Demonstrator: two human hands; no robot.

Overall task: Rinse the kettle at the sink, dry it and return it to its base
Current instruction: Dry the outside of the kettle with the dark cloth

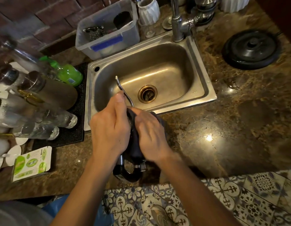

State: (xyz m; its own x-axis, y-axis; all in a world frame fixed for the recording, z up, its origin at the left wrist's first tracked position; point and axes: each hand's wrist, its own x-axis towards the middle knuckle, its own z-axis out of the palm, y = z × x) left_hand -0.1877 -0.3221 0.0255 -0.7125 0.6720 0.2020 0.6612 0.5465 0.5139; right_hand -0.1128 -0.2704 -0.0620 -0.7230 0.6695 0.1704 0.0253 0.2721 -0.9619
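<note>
The kettle (127, 168) is in front of the sink, mostly hidden under my hands; its black handle points toward me and its thin curved spout (123, 90) reaches out over the basin. My left hand (109, 128) grips the kettle's body, with the thumb against the spout. My right hand (149, 134) presses a dark cloth (135, 144) against the kettle's right side, fingers curled over the cloth. The round black kettle base (251, 48) sits on the counter to the right of the steel sink (205, 82).
A chrome tap (177, 22) stands behind the sink. A clear plastic tub (107, 28) sits at the back left. Bottles, a green dish-soap bottle (68, 74) and a black mat (76, 128) crowd the left counter. Brown marble counter (239, 119) stretches to the right.
</note>
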